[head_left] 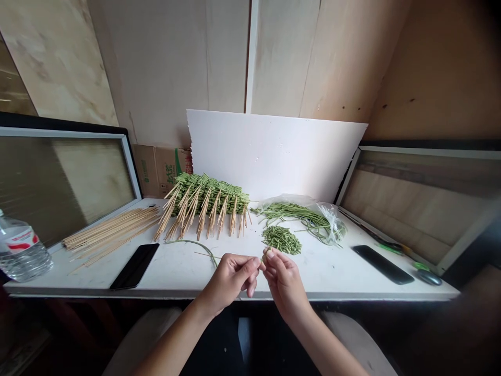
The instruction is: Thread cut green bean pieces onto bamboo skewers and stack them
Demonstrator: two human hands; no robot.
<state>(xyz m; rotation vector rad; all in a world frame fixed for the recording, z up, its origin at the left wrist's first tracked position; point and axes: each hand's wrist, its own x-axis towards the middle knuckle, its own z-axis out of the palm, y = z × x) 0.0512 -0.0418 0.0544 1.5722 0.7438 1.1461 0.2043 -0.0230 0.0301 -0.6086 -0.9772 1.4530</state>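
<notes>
My left hand [230, 279] and my right hand [284, 277] meet at the table's front edge, fingers pinched together. The left hand pinches a thin bamboo skewer [207, 255] that points left. The right hand pinches a short green bean piece [266, 255] at the skewer's tip. A small pile of cut bean pieces [282, 239] lies just beyond my right hand. Long uncut beans [297, 213] lie on a clear plastic bag behind it. One long bean [195, 244] curves across the table near my left hand.
A stack of finished bean skewers [207, 201] sits at the back, bare skewers [111, 230] to the left. A black phone [135, 265], a water bottle [21, 253], another phone [382, 264] and green-handled scissors [395, 246] lie on the white table [176, 274].
</notes>
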